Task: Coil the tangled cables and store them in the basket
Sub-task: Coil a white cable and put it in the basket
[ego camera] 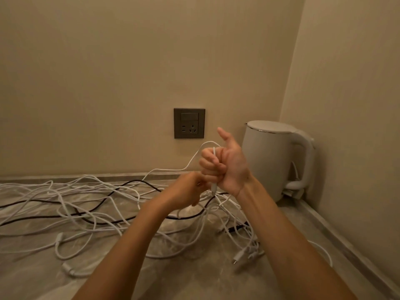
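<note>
A tangle of several white cables [71,191] and a black cable [101,204] lies spread over the marble counter [194,276]. My right hand [225,167] is raised above the pile, its fingers curled round one white cable [190,161], thumb sticking up. That cable's plug end hangs below the fist, and the cable loops over the hand and runs down left into the pile. My left hand [186,189] sits just left of and below the right fist, pinching a white strand near the plug. No basket is in view.
A white electric kettle [275,156] stands in the right back corner against the walls. A dark wall socket [189,123] is set in the back wall above the counter. Loose plug ends [244,254] lie at the front right of the pile.
</note>
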`<state>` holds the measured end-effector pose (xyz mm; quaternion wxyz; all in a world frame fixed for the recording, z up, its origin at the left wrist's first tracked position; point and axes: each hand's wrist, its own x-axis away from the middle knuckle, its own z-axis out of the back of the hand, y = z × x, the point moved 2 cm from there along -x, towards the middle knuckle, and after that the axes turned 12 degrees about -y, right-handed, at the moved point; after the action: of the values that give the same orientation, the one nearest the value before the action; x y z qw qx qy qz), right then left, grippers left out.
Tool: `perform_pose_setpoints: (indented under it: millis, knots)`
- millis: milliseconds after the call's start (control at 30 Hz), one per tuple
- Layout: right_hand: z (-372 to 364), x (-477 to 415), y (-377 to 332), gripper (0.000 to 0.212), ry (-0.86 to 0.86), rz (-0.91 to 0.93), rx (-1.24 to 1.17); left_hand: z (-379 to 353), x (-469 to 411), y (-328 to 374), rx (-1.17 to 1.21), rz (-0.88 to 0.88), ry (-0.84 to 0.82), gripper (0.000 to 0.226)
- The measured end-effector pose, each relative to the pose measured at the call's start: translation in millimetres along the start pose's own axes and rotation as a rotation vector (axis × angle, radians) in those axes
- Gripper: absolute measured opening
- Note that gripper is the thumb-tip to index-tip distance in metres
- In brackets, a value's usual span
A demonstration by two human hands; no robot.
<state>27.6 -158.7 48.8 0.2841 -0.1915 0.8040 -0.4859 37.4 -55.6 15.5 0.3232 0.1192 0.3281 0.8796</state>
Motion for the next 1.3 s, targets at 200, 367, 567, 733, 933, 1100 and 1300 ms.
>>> perform_pose_setpoints:
  millis: [200, 367, 567, 733, 933, 1100, 1300]
  knots:
    - [27.3, -0.2, -2.7, 0.07, 0.251, 0.196, -0.009, 0.3, 2.1, 7.3, -0.045, 0.066, -0.114, 0.026]
    - [25.6, -1.7, 1.2, 0.059, 0.361, 0.244, 0.058, 8.2, 6.9, 11.2, -0.129, 0.071, -0.12, 0.028]
    - [24.3, 0.7, -1.1, 0.049, 0.345, 0.361, -0.258, 12.8, 12.2, 13.2, -0.08, 0.091, -0.13, 0.027]
    - [22.2, -1.9, 3.1, 0.058, 0.315, 0.188, 0.015, 24.4, 16.5, 12.7, -0.035, 0.094, -0.038, 0.028]
    - [17.0, -7.3, 9.4, 0.073, 0.284, -0.087, 0.572, 47.6, 26.2, 8.6, 0.199, 0.082, 0.154, 0.027]
    - [9.1, -9.1, 13.2, 0.081, 0.225, -0.305, 0.783, 56.9, 33.7, 13.0, 0.309, -0.06, 0.323, 0.027]
    - [-0.8, -7.6, 18.4, 0.083, -0.102, -0.427, 0.534, 63.3, 35.5, 12.0, 0.232, -0.22, 0.577, 0.025]
